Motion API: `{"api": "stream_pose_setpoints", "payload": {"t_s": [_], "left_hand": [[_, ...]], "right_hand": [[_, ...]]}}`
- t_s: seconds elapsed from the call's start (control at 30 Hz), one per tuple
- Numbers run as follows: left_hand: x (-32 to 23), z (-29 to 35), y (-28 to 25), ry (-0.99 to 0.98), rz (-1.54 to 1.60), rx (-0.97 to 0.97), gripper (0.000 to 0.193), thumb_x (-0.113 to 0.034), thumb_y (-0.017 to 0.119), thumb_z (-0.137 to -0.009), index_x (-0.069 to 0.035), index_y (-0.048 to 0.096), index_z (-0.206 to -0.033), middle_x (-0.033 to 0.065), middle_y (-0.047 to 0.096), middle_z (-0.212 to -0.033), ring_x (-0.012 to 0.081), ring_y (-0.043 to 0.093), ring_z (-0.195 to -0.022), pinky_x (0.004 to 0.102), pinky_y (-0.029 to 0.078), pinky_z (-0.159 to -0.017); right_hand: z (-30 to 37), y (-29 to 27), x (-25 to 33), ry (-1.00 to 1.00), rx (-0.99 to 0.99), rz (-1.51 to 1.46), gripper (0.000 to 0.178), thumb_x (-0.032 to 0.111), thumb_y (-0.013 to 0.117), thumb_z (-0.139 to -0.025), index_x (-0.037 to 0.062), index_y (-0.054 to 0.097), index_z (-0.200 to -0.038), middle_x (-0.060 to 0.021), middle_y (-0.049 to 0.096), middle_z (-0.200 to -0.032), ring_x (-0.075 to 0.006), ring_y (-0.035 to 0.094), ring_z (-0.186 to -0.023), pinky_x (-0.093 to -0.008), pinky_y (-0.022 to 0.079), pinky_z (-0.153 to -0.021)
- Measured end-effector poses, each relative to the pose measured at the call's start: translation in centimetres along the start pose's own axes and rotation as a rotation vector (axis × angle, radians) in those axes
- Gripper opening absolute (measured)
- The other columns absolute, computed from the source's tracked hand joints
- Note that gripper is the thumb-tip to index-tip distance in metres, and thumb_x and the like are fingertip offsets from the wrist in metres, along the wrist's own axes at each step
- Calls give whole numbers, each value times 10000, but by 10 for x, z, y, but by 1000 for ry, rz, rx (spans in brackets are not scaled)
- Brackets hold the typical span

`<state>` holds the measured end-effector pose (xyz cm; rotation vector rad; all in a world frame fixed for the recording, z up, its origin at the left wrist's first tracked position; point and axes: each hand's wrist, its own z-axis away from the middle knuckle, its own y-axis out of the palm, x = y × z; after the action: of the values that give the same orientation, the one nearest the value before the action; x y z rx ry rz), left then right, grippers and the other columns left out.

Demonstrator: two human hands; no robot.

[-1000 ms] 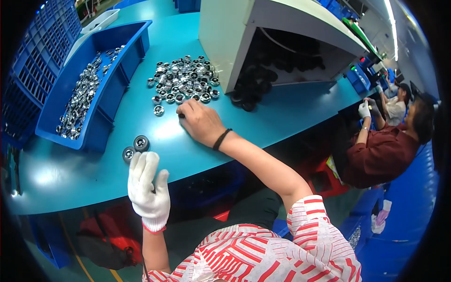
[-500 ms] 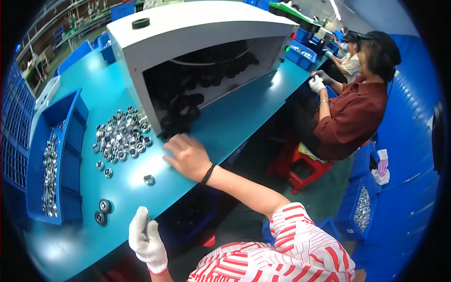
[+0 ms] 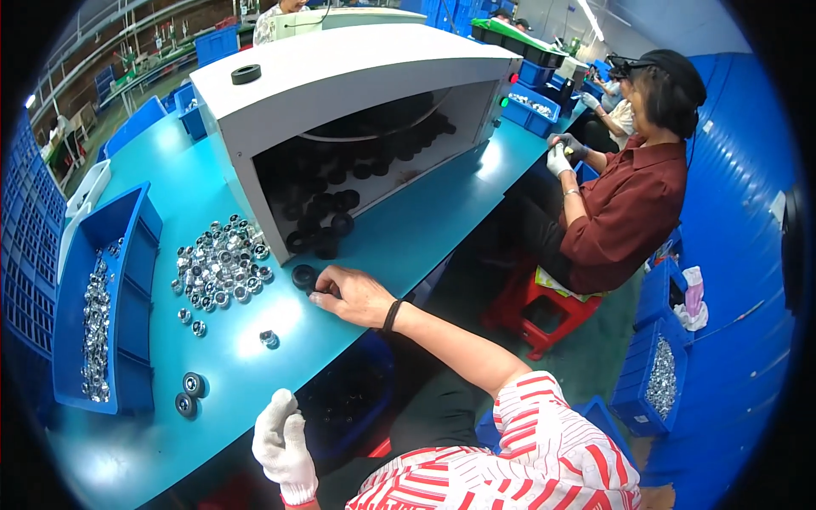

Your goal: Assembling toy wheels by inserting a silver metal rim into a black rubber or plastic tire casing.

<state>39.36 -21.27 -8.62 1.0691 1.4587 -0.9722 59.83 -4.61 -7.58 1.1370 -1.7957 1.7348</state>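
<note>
While my bare right hand (image 3: 357, 293) rests on the teal bench (image 3: 442, 229), fingers curled loosely onto one black rubber ring (image 3: 303, 276) just left of it, my gloved left hand (image 3: 285, 446) hangs empty, half open, well back. Two assembled black rollers (image 3: 189, 393) sit far left.

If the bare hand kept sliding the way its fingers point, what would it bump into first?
The right hand points left across the blue table. Its fingertips already sit at a black ring. Just past that lies the pile of shiny metal parts, probably next, though depth is hard to judge.
</note>
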Motion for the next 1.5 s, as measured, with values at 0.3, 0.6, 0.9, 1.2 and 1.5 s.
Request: {"api": "stream_pose_setpoints", "payload": {"t_s": [0.3,0.6,0.9,1.2,1.5], "left_hand": [[-7,7,-14,-337,337,-10,303,-34,524,-899,63,546,-1184,143,625,-1059,210,621,-936,332,520,-840],[12,28,-33,-436,378,-47,423,45,598,-854,81,473,-1257,182,574,-1195,232,592,-1070,329,472,-936],[30,45,-38,-367,222,-4,442,54,629,-826,64,496,-1247,170,597,-1163,206,614,-1018,314,486,-912],[25,44,-39,-448,356,14,437,82,575,-843,72,468,-1266,180,598,-1133,212,621,-984,313,498,-895],[39,46,-46,-597,587,-81,428,-43,588,-874,83,459,-1262,178,589,-1145,226,626,-989,326,507,-889]], "right_hand": [[75,43,47,334,504,-1337,398,277,476,-974,-13,487,-1246,-95,584,-1092,-139,567,-844,-242,466,-697],[115,98,38,823,698,-1702,412,350,354,-1009,0,528,-1136,-182,600,-1105,-197,603,-856,-300,520,-700],[127,107,36,750,709,-1605,380,313,378,-1009,4,504,-1189,-139,596,-1104,-163,596,-883,-261,508,-695],[128,109,28,667,728,-1534,368,270,438,-993,11,483,-1252,-120,598,-1096,-161,598,-896,-265,498,-716],[135,106,46,172,445,-658,481,53,733,-746,3,529,-1179,-114,598,-1125,-155,585,-888,-246,482,-717]]}}
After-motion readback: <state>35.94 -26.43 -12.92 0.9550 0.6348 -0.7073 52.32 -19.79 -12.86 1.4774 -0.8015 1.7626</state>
